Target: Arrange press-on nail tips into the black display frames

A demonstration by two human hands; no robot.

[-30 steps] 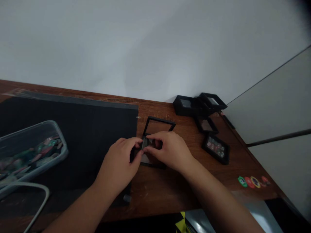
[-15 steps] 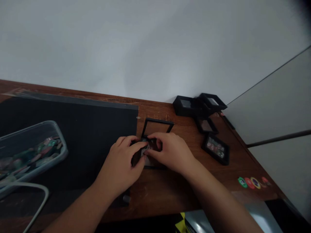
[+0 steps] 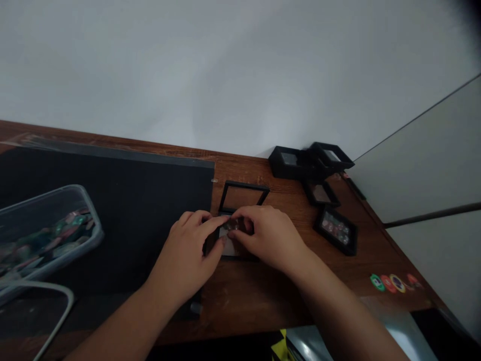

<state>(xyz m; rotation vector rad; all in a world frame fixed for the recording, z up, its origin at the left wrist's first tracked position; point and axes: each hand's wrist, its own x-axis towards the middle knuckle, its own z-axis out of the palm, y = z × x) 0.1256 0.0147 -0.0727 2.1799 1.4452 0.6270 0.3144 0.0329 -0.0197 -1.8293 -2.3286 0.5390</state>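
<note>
My left hand and my right hand meet over a small black display frame lying on the wooden desk. Their fingertips pinch small dark pieces on the frame's clear middle; what the pieces are is too blurred to tell. Most of this frame is hidden under my fingers. A second, empty black frame half lies just beyond it.
A black mat covers the desk's left part. On it stands a clear bin of coloured chips. Several black frame boxes sit at the back right, one filled frame nearer. A few chips lie at the right edge.
Both hands have stayed over the frame; the fingertips shifted slightly on the small pieces. The view has tilted a little.
</note>
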